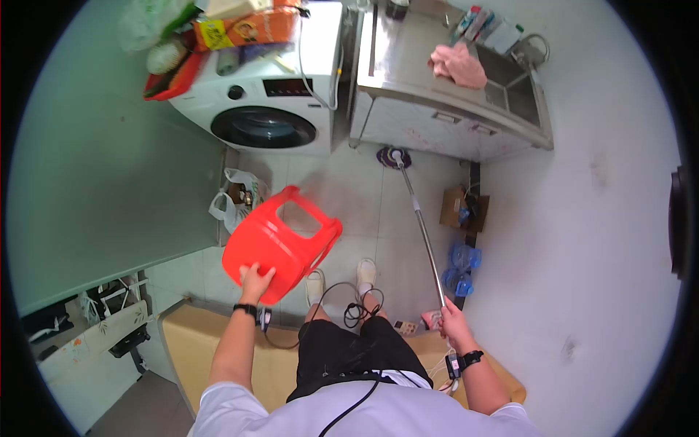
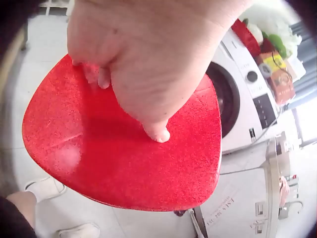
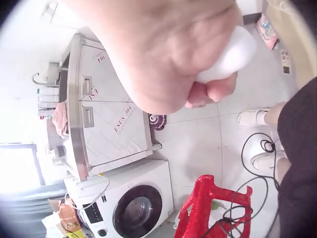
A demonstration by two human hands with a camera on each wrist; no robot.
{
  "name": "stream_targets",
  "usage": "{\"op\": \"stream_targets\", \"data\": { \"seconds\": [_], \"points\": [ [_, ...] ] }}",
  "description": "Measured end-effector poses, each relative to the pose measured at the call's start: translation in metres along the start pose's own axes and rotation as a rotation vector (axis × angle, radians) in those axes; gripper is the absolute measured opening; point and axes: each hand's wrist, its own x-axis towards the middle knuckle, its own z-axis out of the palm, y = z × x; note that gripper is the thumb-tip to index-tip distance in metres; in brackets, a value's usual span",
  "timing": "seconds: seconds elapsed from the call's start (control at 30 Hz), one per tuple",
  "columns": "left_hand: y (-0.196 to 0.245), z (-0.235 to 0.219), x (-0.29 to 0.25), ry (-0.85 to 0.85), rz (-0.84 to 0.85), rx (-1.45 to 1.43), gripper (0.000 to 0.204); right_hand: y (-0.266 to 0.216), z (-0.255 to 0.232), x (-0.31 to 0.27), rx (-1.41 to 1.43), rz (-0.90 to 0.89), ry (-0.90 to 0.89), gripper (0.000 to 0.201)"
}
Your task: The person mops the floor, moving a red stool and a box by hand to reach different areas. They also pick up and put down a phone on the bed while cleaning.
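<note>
My left hand [image 1: 256, 282] holds a red plastic stool [image 1: 266, 247] by its seat, tipped sideways with the legs pointing away to the right. In the left wrist view the thumb lies on the red seat [image 2: 133, 173] and the other fingers are bent at its surface, their tips hidden. My right hand [image 1: 454, 325] grips a mop [image 1: 424, 233] near the top of its metal pole. Its purple-patterned mop head [image 1: 386, 159] rests on the floor by the sink cabinet. The white handle end [image 3: 233, 55] sticks out of the right fist in the right wrist view.
A washing machine [image 1: 255, 95] stands ahead, beside a steel sink cabinet [image 1: 437, 120]. A white plastic bag [image 1: 231, 211] sits left of the stool. Along the right wall are a cardboard box [image 1: 453, 207] and blue-tinted bottles [image 1: 460, 269]. A black cable [image 1: 354, 315] loops near my feet.
</note>
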Motion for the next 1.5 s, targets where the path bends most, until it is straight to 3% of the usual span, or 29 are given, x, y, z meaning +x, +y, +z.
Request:
{"op": "stream_targets", "data": {
  "seconds": [0.13, 0.2, 0.37, 0.47, 0.6, 0.67, 0.8, 1.0, 1.23, 1.3, 1.33, 1.43, 1.47, 1.5],
  "points": [
    [-0.053, -0.048, -0.080, 0.037, -0.200, -0.025, 0.057, 0.005, 0.007, 0.019, 0.063, 0.018, -0.042, 0.043],
    [-0.068, -0.063, -0.101, 0.023, -0.281, -0.043, 0.058, -0.017, 0.017, 0.047, 0.044, -0.014, -0.043, 0.043],
    [-0.111, -0.069, -0.150, 0.100, -0.499, -0.175, 0.059, -0.023, 0.053, 0.072, -0.300, -0.249, -0.037, 0.048],
    [-0.100, -0.081, -0.182, 0.123, -0.726, -0.359, 0.057, -0.019, 0.060, 0.063, -0.443, -0.290, -0.012, 0.050],
    [-0.111, -0.087, -0.205, 0.087, -0.788, -0.408, 0.058, -0.043, 0.063, 0.028, -0.700, -0.316, 0.007, 0.052],
    [-0.119, -0.085, -0.215, 0.158, -0.854, -0.469, 0.057, -0.043, 0.058, 0.020, -0.772, -0.329, -0.013, 0.053],
    [-0.128, -0.091, -0.228, 0.122, -0.907, -0.533, 0.057, -0.049, 0.056, -0.008, -0.914, -0.328, -0.068, 0.053],
    [-0.179, -0.059, -0.222, 0.078, -0.897, -0.726, 0.057, -0.048, 0.053, -0.038, -1.043, -0.392, -0.151, 0.055],
    [-0.196, -0.054, -0.214, 0.134, -0.887, -0.886, 0.056, -0.058, 0.038, -0.094, -0.968, -0.386, -0.263, 0.052],
    [-0.203, -0.051, -0.208, 0.122, -0.855, -0.941, 0.056, -0.052, 0.018, -0.099, -0.971, -0.457, -0.226, 0.051],
    [-0.206, -0.049, -0.208, 0.173, -0.844, -0.898, 0.056, -0.043, 0.008, -0.095, -0.964, -0.579, -0.200, 0.050],
    [-0.197, -0.062, -0.213, 0.175, -0.850, -0.857, 0.056, -0.042, -0.009, -0.117, -0.910, -0.478, -0.168, 0.050],
    [-0.195, -0.064, -0.214, 0.199, -0.879, -0.841, 0.056, -0.054, -0.009, -0.136, -0.880, -0.265, -0.167, 0.051],
    [-0.191, -0.065, -0.213, 0.223, -0.906, -0.829, 0.055, -0.054, -0.013, -0.140, -0.884, -0.267, -0.165, 0.051]
  ]
}}
